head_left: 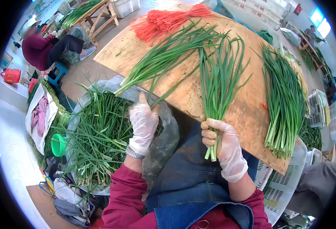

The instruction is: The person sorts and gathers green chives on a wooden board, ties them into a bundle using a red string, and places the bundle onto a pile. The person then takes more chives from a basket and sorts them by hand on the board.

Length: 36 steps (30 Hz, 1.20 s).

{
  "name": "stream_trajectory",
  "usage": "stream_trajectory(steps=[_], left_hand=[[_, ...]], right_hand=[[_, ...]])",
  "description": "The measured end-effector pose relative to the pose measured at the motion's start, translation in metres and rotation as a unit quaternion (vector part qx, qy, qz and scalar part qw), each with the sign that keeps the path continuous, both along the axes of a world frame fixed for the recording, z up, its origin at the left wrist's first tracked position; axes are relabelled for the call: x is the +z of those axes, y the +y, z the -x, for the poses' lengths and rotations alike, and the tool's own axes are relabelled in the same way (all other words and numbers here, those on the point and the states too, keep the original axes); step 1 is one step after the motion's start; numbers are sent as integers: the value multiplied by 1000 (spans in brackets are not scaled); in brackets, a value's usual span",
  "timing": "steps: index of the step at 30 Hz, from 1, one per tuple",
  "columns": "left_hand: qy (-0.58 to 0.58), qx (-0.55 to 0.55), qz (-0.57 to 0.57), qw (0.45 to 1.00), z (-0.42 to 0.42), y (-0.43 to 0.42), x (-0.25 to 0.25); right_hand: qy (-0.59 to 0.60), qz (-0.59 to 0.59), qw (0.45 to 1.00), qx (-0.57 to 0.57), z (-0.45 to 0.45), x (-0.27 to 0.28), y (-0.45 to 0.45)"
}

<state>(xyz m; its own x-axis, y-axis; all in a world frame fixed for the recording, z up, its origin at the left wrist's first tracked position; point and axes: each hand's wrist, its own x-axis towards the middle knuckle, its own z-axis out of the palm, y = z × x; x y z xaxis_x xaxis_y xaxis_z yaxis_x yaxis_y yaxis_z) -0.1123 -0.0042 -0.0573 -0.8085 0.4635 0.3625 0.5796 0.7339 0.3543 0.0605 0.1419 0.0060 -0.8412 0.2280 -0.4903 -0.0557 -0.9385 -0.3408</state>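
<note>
My right hand (224, 145), in a thin clear glove, is closed round the pale lower stems of a bunch of garlic chives (219, 84), whose leaves fan out over the wooden board. My left hand (143, 120), also gloved, is at the board's near left edge, index finger stretched out. A few loose chive leaves (172, 91) run into the gap between its thumb and index finger; its other fingers are hidden. Ahead of it lies another pile of chives (156, 59), stem ends over the edge. At the right rests a thick, neatly aligned chive bundle (284, 103).
Red ties (168, 23) lie at the board's (248, 122) far side. Left of my legs, a plastic-lined container (72, 114) holds loose leaves (103, 129). A green cup (58, 145) is beside it. White crates (282, 191) stand right. Another person (42, 47) sits far left.
</note>
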Motion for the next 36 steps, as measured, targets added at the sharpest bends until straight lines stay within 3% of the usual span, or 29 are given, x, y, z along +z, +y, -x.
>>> stream_trajectory(steps=[1, 2, 3, 4, 6, 7, 8, 9, 10, 11, 13, 14, 15, 19, 22, 23, 24, 26, 27, 28, 29, 31, 33, 35, 36], left_hand=[[-93, -29, -25, 995, 4, -8, -2], [56, -103, -96, 988, 1, -22, 0], [32, -88, -105, 990, -11, -42, 11], [115, -104, -140, 978, -13, -68, 15], [134, -34, -147, 979, -19, -128, 24], [5, 55, -136, 989, -25, -165, 24], [80, 93, -63, 990, -25, -199, 15], [66, 167, 58, 982, -28, -234, 6], [-38, 229, 233, 944, -30, -234, 16], [-140, 281, 395, 863, -31, -231, 26], [17, 98, 184, 978, -42, -186, 23], [-44, 52, 113, 991, -43, -154, 25], [-102, 4, 42, 994, -39, -119, 28], [23, -102, -41, 994, -17, -20, -5], [-144, -113, -72, 980, -15, -27, -10], [-50, -106, -183, 976, -16, -45, -5], [0, -62, -215, 975, -17, -66, 17], [-111, 194, -159, 962, -14, -115, 60], [-68, 307, -3, 949, 0, -139, 74], [69, 319, 136, 935, 21, -176, 58], [85, 364, 222, 900, 34, -187, 57], [289, 284, 237, 883, 40, -172, 65], [256, 134, 159, 944, 33, -119, 78], [252, 16, 100, 962, 35, -68, 70], [217, 30, 122, 968, 38, -49, 67]], right_hand=[[20, 13, 1000, 5, -1, -1, 1], [12, 7, 1000, -4, -1, 0, 2], [26, 9, 1000, -4, -1, 1, 5], [40, 11, 999, -6, -2, 1, 8], [49, 2, 999, -19, -1, 3, 9], [42, -3, 999, -23, 1, 6, 7], [34, -8, 999, -26, 3, 8, 5], [26, -15, 999, -28, 3, 8, 3], [35, -4, 999, -25, 3, 7, 2], [46, 4, 999, -21, 4, 6, 1], [61, 15, 998, -14, 5, 5, -1], [65, 17, 998, -11, 4, 5, 1], [70, 21, 997, -9, 4, 5, 3], [64, 22, 998, 3, 0, 11, 5], [65, 22, 998, 7, -4, 9, 8], [67, 25, 997, 5, -4, 9, 10], [70, 30, 997, 2, -3, 8, 11], [66, 34, 997, -7, -3, 7, 10], [61, 31, 998, -10, -2, 7, 8], [58, 28, 998, -12, 0, 7, 6], [70, 34, 997, -5, 0, 8, 4], [97, 41, 994, 1, 0, 9, 3], [119, 46, 992, -9, -2, 12, 3], [140, 49, 989, -19, -3, 17, 4], [148, 52, 987, -26, -3, 21, 4]])
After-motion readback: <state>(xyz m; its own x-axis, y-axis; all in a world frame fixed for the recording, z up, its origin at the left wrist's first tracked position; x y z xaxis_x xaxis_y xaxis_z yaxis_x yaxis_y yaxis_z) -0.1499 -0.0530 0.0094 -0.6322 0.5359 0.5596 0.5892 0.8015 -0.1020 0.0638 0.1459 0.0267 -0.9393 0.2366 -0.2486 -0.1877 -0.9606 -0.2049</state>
